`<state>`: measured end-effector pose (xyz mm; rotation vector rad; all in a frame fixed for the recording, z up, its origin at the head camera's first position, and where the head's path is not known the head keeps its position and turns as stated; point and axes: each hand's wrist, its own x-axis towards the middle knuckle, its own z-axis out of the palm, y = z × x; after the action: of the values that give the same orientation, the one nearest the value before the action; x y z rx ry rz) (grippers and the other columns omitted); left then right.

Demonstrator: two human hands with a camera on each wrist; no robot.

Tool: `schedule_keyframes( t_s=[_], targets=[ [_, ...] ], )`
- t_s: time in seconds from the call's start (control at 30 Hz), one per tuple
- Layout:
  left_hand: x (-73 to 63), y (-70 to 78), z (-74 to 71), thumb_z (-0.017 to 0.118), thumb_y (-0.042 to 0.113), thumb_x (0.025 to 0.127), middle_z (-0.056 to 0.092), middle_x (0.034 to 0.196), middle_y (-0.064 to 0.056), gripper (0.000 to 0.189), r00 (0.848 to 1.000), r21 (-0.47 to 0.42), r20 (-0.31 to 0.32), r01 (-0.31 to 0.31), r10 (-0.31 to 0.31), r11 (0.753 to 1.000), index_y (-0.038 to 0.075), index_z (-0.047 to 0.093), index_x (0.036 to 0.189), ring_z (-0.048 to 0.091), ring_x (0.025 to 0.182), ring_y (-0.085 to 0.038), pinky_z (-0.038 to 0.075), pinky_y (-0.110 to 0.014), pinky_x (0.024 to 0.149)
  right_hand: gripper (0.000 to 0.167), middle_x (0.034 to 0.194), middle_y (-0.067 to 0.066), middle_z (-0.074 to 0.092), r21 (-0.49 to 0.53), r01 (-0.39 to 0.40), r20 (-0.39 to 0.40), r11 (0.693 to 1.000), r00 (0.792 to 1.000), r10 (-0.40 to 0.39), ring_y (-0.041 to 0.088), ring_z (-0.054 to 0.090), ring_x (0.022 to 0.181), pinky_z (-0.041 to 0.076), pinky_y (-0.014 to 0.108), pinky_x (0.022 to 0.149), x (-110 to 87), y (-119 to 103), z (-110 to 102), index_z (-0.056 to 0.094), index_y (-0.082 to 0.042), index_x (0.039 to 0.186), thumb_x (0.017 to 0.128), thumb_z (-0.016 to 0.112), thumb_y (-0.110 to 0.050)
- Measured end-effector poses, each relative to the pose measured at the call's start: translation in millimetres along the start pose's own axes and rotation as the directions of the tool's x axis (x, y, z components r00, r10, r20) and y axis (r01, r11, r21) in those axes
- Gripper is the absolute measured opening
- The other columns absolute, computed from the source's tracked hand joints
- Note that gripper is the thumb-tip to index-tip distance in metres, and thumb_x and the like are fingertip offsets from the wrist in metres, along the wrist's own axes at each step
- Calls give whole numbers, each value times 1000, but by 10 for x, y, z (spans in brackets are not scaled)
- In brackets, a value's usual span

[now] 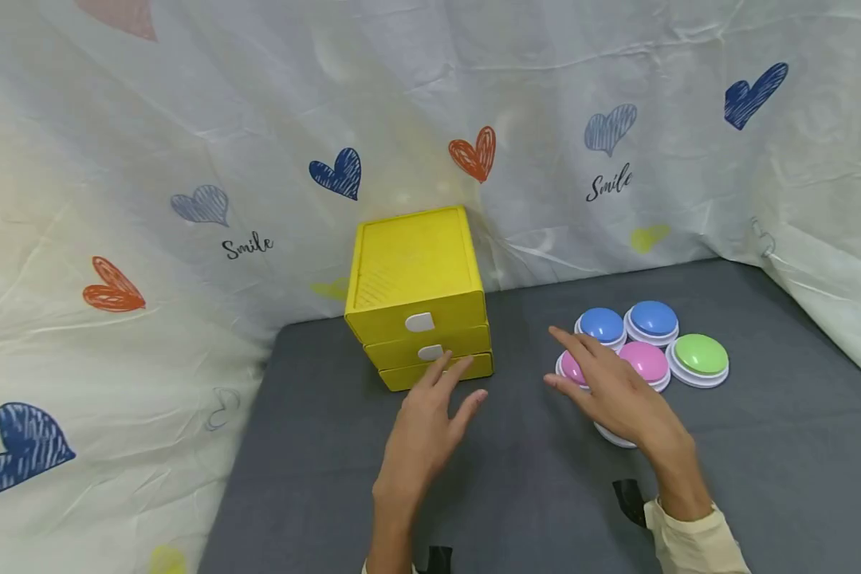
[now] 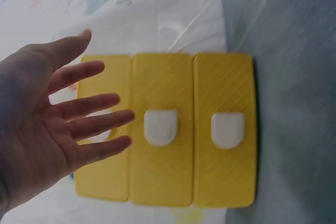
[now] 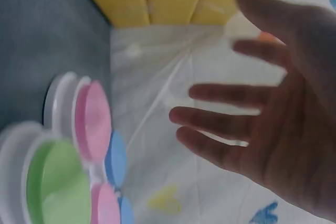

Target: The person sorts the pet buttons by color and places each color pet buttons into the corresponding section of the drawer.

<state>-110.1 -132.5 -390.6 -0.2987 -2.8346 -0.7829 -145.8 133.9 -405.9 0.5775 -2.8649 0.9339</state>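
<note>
A yellow three-drawer box (image 1: 416, 263) with white pull tabs stands near the back curtain, its drawers closed. My left hand (image 1: 423, 430) hovers in front of it, fingers straight and spread, holding nothing. In the left wrist view the box's drawer fronts (image 2: 163, 177) face the palm. My right hand (image 1: 617, 391) is held over a cluster of round push buttons on white bases, fingers extended and grasping nothing. Blue buttons (image 1: 654, 317), pink buttons (image 1: 644, 361) and a green button (image 1: 701, 354) show around it. The hand partly covers the nearer ones; another green button (image 3: 63, 187) appears in the right wrist view.
A dark grey cloth (image 1: 531, 494) covers the table. Behind and to the left hangs a white curtain (image 1: 402, 88) printed with hearts and the word Smile; it also runs along the right side. Black straps (image 1: 631, 502) show near the wrists.
</note>
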Motion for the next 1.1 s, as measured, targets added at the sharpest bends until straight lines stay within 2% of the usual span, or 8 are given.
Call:
schedule_keyframes(
  t_s=[0.13, 0.3, 0.5, 0.6, 0.73, 0.9, 1.0, 1.1],
  targets=[
    [82, -96, -184, 71, 32, 102, 60, 151, -16, 43, 981, -22, -187, -52, 47, 998, 14, 65, 141, 65, 132, -38, 55, -55, 103, 60, 152, 13, 57, 34, 40, -78, 999, 996, -37, 34, 59, 138, 49, 56, 111, 152, -193, 42, 46, -17, 157, 105, 64, -41],
    [204, -258, -449, 70, 22, 102, 65, 145, -17, 34, 908, -32, -413, -98, 76, 995, 6, 70, 132, 64, 133, -38, 54, -54, 106, 43, 134, 10, 70, 77, 171, -148, 982, 976, -159, 26, 69, 117, 57, 46, 100, 390, -535, 121, 62, -9, 141, 103, 69, -28],
    [383, -459, -691, 61, 30, 108, 57, 155, -13, 39, 873, -121, -484, -2, -57, 993, 8, 66, 139, 54, 145, -35, 43, -55, 119, 37, 123, 9, 74, 86, 260, -146, 962, 958, -246, 21, 72, 100, 60, 39, 87, 654, -882, 239, 65, -9, 137, 103, 69, -23],
    [483, -563, -786, 50, 41, 111, 53, 158, -11, 47, 881, -190, -443, 89, -166, 978, 11, 60, 146, 57, 141, -37, 45, -57, 116, 39, 124, 8, 74, 30, 283, -132, 959, 952, -277, 21, 72, 100, 60, 38, 84, 765, -1009, 305, 63, -12, 141, 104, 67, -24],
    [616, -682, -916, 35, 56, 112, 51, 160, -13, 61, 918, -218, -282, 222, -280, 950, 16, 48, 157, 59, 137, -40, 44, -60, 114, 40, 116, 7, 73, -68, 289, -137, 955, 945, -295, 19, 68, 89, 58, 35, 76, 866, -1123, 401, 62, -12, 142, 105, 66, -25],
    [805, -870, -1021, 30, 60, 111, 60, 148, -20, 68, 948, -253, -55, 290, -313, 923, 10, 54, 151, 59, 130, -41, 48, -54, 109, 31, 111, 10, 72, -68, 283, -180, 957, 940, -291, 23, 69, 90, 59, 37, 78, 939, -1198, 501, 65, -4, 131, 104, 67, -19],
    [890, -970, -1038, 38, 59, 110, 66, 134, -18, 67, 946, -374, 72, 320, -317, 871, 6, 59, 145, 64, 118, -34, 51, -51, 107, 18, 101, 8, 72, -76, 273, -213, 959, 935, -283, 21, 67, 82, 57, 35, 71, 990, -1232, 542, 67, -3, 118, 104, 66, -15],
    [938, -1007, -1053, 46, 55, 109, 66, 88, -3, 52, 927, -467, 172, 374, -333, 801, 8, 68, 105, 65, 87, -19, 58, -43, 97, 10, 87, 6, 67, -96, 263, -229, 960, 933, -278, 18, 61, 71, 51, 30, 63, 1038, -1257, 570, 66, -5, 102, 106, 63, -14]
  ],
)
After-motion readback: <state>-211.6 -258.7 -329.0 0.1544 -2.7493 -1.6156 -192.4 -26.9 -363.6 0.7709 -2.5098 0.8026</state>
